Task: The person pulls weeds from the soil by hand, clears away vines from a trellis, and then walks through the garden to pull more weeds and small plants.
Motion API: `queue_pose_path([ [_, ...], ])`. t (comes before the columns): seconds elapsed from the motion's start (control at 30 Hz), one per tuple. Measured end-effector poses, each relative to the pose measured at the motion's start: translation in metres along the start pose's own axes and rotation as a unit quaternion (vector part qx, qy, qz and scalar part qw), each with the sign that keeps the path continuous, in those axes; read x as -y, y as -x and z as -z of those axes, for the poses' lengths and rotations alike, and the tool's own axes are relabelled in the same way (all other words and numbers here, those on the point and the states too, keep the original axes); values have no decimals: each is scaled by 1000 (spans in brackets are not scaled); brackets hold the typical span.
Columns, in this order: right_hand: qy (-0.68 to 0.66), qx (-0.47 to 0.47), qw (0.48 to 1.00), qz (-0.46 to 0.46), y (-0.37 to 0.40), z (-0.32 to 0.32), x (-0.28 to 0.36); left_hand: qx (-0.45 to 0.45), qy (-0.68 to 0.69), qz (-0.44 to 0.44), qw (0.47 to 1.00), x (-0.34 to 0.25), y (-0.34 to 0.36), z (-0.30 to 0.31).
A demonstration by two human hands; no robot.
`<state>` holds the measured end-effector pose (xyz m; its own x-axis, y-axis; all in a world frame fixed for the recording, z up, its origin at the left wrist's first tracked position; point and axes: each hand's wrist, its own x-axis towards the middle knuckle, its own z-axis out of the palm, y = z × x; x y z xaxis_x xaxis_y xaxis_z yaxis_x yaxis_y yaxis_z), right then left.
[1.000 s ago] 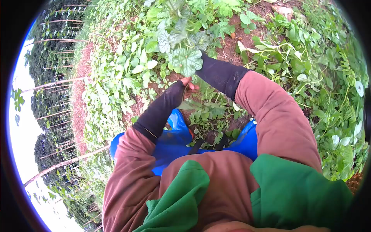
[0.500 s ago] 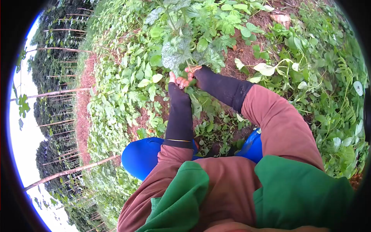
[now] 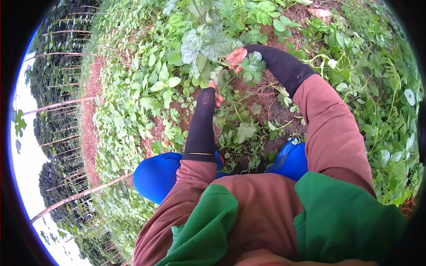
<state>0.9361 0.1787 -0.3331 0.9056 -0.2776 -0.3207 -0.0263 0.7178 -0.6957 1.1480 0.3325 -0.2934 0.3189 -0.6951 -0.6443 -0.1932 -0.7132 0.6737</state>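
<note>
Showing beside veined leaves are left hand and right hand; I cannot tell either grip.

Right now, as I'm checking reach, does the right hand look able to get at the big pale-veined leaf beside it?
Probably yes: the right hand is close beside the pale-veined leaf, with no obvious obstacle between them, though a greener leaf overlaps part of the dark sleeve.

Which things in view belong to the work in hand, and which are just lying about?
In the work:
pale-veined plant
left hand, close below its leaves
right hand, among its leaves

Just about:
pale lump, possibly stone
wooden pole
dry brown strip
</note>
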Motion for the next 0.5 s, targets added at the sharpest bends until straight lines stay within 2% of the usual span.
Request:
queue_pose_path([
  [0.03,29,-2,1000,6,6,16,4,-8,-1,11,1000,6,2,3],
  [0.1,-73,-44,995,-61,23,35,7,-11,9,24,1000,21,-4,2],
  [0.2,85,-11,977,-194,29,33,-12,37,-24,38,998,29,-9,-5],
  [0.23,82,10,968,-235,29,26,-22,61,-41,42,996,27,-6,-10],
  [0.3,117,19,962,-247,13,16,-58,105,-71,53,990,27,1,-24],
  [0.37,7,-62,987,-147,2,3,-83,147,-97,64,982,30,6,-35],
  [0.4,-162,-28,983,-87,-12,8,-98,177,-33,70,981,32,7,-39],
  [0.47,-258,9,962,92,-41,22,-130,230,97,82,965,36,3,-47],
  [0.5,-312,-90,942,82,-38,9,-124,234,122,74,962,40,1,-49],
])
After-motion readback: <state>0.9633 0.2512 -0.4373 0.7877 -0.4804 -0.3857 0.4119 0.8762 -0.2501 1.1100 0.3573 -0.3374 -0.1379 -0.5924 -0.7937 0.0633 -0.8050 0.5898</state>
